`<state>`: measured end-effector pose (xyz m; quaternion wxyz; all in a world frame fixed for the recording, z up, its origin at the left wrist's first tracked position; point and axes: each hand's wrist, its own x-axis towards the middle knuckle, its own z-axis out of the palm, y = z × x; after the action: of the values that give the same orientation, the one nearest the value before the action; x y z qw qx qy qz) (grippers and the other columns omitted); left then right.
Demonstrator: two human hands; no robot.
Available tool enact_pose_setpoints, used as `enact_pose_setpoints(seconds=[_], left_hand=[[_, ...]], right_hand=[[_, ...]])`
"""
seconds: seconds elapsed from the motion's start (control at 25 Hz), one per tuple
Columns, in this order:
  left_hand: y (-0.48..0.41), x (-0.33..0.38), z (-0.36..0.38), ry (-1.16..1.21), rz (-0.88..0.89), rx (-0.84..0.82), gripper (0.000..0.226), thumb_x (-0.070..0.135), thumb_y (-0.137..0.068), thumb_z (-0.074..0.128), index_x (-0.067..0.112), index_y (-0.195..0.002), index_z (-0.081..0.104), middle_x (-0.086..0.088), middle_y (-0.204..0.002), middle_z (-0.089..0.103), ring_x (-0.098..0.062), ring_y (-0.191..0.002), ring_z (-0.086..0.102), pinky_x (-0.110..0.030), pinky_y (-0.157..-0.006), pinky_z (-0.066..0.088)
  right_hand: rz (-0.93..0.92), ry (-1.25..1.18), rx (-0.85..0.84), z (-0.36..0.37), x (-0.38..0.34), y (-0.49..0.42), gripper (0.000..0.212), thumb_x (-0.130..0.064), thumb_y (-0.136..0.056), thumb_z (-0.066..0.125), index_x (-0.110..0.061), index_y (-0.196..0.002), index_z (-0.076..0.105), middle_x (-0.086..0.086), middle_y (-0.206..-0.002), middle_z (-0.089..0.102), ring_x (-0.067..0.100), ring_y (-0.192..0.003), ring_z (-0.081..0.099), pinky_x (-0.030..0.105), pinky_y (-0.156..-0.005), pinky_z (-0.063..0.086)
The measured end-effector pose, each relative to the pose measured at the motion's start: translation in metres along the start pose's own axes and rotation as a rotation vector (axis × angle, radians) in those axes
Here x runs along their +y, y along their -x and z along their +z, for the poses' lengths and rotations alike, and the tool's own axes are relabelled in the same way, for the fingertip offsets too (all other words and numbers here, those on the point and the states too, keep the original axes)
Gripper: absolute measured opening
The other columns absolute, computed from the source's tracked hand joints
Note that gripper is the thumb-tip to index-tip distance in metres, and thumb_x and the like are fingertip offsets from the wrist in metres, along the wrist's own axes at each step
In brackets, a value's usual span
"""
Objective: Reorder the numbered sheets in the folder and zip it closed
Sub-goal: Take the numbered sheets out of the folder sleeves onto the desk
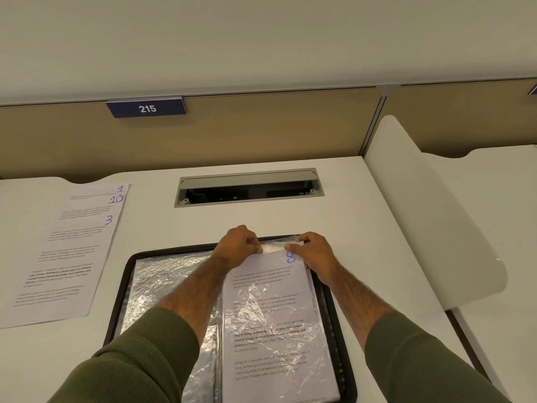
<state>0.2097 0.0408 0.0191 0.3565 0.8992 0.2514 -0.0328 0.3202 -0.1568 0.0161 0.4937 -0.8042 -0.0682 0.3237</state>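
An open black zip folder (122, 292) lies on the desk in front of me, its clear plastic sleeves (162, 283) spread on the left half. On the right half, a printed sheet marked 8 (270, 309) sits in a clear sleeve. My left hand (236, 245) pinches the top edge of that sleeve at the sheet's upper left. My right hand (315, 253) pinches the sleeve's top edge by the sheet's upper right corner. A pile of loose sheets (72, 248) marked 1, 10 and 3 lies fanned on the desk to the left of the folder.
A grey cable hatch (250, 189) stands open in the desk behind the folder. A tan partition with a blue plate reading 215 (146, 107) backs the desk. A white divider panel (430, 210) rises along the right side.
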Motion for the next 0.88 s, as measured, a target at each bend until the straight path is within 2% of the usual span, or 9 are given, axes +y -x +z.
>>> enact_pose_setpoints(seconds=[0.08, 0.16, 0.28, 0.4, 0.48, 0.56, 0.68, 0.8, 0.88], left_hand=[[0.001, 0.001, 0.002, 0.004, 0.006, -0.023, 0.002, 0.024, -0.090, 0.073, 0.024, -0.088, 0.074, 0.008, -0.095, 0.064, -0.011, -0.092, 0.061, -0.024, -0.077, 0.046], [0.003, 0.002, 0.002, 0.013, 0.011, -0.011, 0.003, 0.022, -0.090, 0.073, 0.025, -0.091, 0.072, 0.009, -0.094, 0.068, -0.010, -0.090, 0.063, -0.027, -0.080, 0.050], [0.004, 0.003, 0.000, 0.009, 0.015, 0.032, 0.012, 0.026, -0.090, 0.073, 0.025, -0.084, 0.063, 0.009, -0.086, 0.065, -0.010, -0.082, 0.059, -0.026, -0.067, 0.044], [0.001, 0.005, -0.002, -0.004, 0.007, -0.033, 0.025, 0.036, -0.097, 0.065, 0.022, -0.076, 0.059, 0.006, -0.084, 0.061, -0.011, -0.078, 0.056, -0.026, -0.064, 0.039], [-0.001, 0.005, -0.003, 0.011, 0.009, -0.064, 0.031, 0.034, -0.102, 0.057, 0.017, -0.076, 0.065, 0.004, -0.084, 0.064, -0.014, -0.079, 0.058, -0.027, -0.067, 0.042], [-0.006, 0.004, -0.005, 0.013, 0.000, -0.101, 0.024, 0.022, -0.102, 0.055, 0.014, -0.086, 0.071, 0.006, -0.091, 0.066, -0.013, -0.084, 0.061, -0.024, -0.070, 0.044], [-0.013, 0.005, -0.008, -0.049, 0.000, -0.208, 0.017, 0.010, -0.098, 0.058, 0.014, -0.101, 0.074, 0.005, -0.099, 0.068, -0.009, -0.083, 0.062, -0.019, -0.067, 0.047], [-0.019, 0.010, -0.010, -0.054, -0.014, -0.332, 0.018, 0.012, -0.095, 0.066, 0.010, -0.110, 0.076, 0.004, -0.101, 0.070, -0.008, -0.081, 0.062, -0.018, -0.067, 0.049], [-0.022, 0.013, -0.009, -0.089, -0.022, -0.383, 0.019, 0.014, -0.092, 0.071, 0.010, -0.111, 0.076, 0.003, -0.104, 0.071, -0.010, -0.087, 0.062, -0.020, -0.077, 0.049]], right_hand=[[-0.003, -0.009, -0.003, -0.002, -0.001, 0.001, 0.033, -0.024, -0.081, 0.084, -0.007, -0.102, 0.065, 0.011, -0.098, 0.072, 0.027, -0.086, 0.074, 0.041, -0.078, 0.063], [-0.036, 0.013, -0.002, -0.005, 0.000, 0.001, 0.022, -0.013, -0.080, 0.083, -0.002, -0.089, 0.066, 0.014, -0.088, 0.072, 0.026, -0.075, 0.071, 0.038, -0.068, 0.059], [-0.096, 0.068, 0.007, -0.008, -0.001, 0.005, 0.016, -0.004, -0.081, 0.079, -0.002, -0.082, 0.063, 0.008, -0.076, 0.064, 0.012, -0.061, 0.055, 0.019, -0.052, 0.046], [-0.114, 0.073, 0.012, -0.010, 0.000, 0.006, 0.013, -0.003, -0.081, 0.078, -0.001, -0.083, 0.065, 0.004, -0.076, 0.065, 0.011, -0.065, 0.056, 0.018, -0.054, 0.045], [-0.117, 0.066, 0.003, -0.010, -0.001, 0.007, 0.011, -0.003, -0.082, 0.076, 0.002, -0.086, 0.067, 0.002, -0.075, 0.066, 0.011, -0.065, 0.057, 0.020, -0.055, 0.045], [-0.120, 0.062, -0.007, -0.009, -0.002, 0.007, 0.011, -0.003, -0.083, 0.075, 0.004, -0.089, 0.068, 0.003, -0.077, 0.066, 0.011, -0.066, 0.057, 0.021, -0.057, 0.045], [-0.135, 0.060, -0.017, -0.008, -0.004, 0.007, 0.012, -0.005, -0.085, 0.075, 0.002, -0.090, 0.068, 0.005, -0.079, 0.066, 0.012, -0.068, 0.057, 0.022, -0.058, 0.045], [-0.120, 0.047, -0.025, -0.008, -0.006, 0.006, 0.012, -0.008, -0.085, 0.075, 0.000, -0.091, 0.069, 0.009, -0.086, 0.069, 0.016, -0.075, 0.061, 0.024, -0.062, 0.048], [-0.107, 0.041, -0.042, -0.008, -0.006, 0.006, 0.011, -0.010, -0.087, 0.075, -0.003, -0.092, 0.068, 0.010, -0.090, 0.069, 0.018, -0.078, 0.065, 0.025, -0.063, 0.050]])
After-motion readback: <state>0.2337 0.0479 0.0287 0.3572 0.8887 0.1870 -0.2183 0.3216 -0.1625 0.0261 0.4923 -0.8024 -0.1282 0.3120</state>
